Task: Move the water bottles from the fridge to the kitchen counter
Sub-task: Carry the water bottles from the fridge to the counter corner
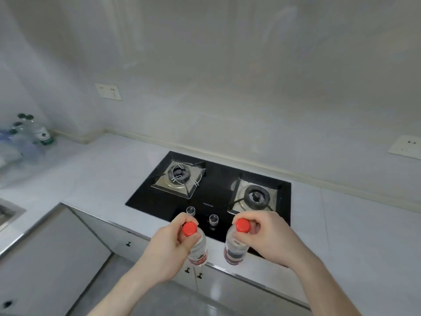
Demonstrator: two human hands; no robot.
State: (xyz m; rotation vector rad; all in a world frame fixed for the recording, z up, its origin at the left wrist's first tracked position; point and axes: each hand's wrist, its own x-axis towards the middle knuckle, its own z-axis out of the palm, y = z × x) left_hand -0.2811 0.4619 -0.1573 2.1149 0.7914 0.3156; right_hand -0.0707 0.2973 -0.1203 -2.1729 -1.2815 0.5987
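I hold two clear water bottles with red caps and red labels upright in front of me. My left hand (169, 241) grips the neck of the left bottle (197, 252) just below its cap. My right hand (271, 238) grips the neck of the right bottle (234, 249) the same way. Both bottles hang over the front edge of the white kitchen counter (95, 179), right before the stove. The fridge is out of view.
A black two-burner gas stove (214, 179) with two knobs is set into the counter ahead. Several green-capped bottles (38, 131) stand at the far left corner. A sink edge (9, 210) shows at the left. Cabinet doors (136, 245) lie below the counter.
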